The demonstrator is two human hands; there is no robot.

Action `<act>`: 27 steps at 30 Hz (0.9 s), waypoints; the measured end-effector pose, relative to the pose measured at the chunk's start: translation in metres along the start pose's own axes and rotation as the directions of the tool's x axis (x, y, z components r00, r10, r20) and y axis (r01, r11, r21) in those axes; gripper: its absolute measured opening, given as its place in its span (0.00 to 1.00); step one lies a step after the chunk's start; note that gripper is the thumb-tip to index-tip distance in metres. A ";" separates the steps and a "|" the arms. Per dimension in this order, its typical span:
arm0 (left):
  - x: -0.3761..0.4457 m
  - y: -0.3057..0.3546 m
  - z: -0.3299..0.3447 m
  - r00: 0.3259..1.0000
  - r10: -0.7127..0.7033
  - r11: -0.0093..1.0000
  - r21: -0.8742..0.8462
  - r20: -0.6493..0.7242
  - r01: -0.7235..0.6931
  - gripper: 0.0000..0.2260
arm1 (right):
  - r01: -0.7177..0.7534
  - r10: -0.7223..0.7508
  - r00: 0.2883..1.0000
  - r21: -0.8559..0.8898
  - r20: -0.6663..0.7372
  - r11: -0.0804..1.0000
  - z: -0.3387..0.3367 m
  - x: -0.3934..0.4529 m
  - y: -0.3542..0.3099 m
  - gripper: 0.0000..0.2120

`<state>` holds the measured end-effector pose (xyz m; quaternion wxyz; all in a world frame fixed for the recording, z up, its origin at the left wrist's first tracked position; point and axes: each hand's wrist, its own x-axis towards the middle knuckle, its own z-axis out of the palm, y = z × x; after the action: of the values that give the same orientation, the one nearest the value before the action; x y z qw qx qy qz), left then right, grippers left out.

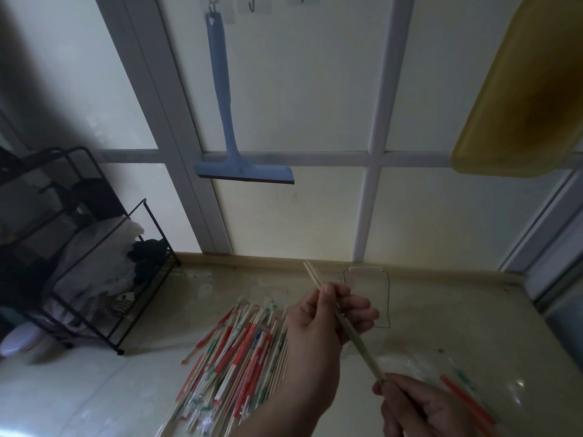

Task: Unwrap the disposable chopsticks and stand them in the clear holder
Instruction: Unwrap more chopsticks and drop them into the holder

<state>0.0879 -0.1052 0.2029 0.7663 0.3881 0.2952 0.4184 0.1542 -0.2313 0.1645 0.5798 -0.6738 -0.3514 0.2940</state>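
A pair of bare wooden chopsticks [362, 348] slants from upper left to lower right above the counter. My left hand [325, 320] grips its upper half, the tips poking out above my thumb. My right hand [419, 408] pinches its lower end together with a clear wrapper that has a red stripe [467, 398]. A pile of several wrapped chopsticks [239, 354], with red and green print, lies on the counter left of my left hand. The clear holder [383, 294] stands just behind my left hand near the wall; it looks empty.
A black wire rack [104, 279] with cloths stands at the left on the beige counter [473, 316]. A blue squeegee [227, 121] hangs on the glass partition. A yellow tray [520, 99] juts in at upper right. A raised ledge runs along the counter's back edge.
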 end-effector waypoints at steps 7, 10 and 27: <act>0.000 -0.002 -0.004 0.981 -0.139 0.990 0.058 0.139 0.132 0.17 | -0.029 0.028 0.999 0.030 0.034 0.999 -0.004 0.000 -0.007 0.15; 0.021 0.012 -0.009 0.990 -0.110 0.993 -0.022 0.083 0.113 0.21 | -0.044 0.042 0.997 0.031 0.057 0.999 -0.008 0.005 -0.009 0.16; 0.098 0.020 -0.027 0.959 -0.033 0.999 0.018 -0.280 0.040 0.09 | -0.093 0.120 0.972 -0.138 0.203 0.986 -0.042 0.011 0.014 0.12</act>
<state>0.1056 -0.0035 0.1930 0.7198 0.3285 0.4125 0.4515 0.1957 -0.2477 0.1567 0.4782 -0.6924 -0.3924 0.3713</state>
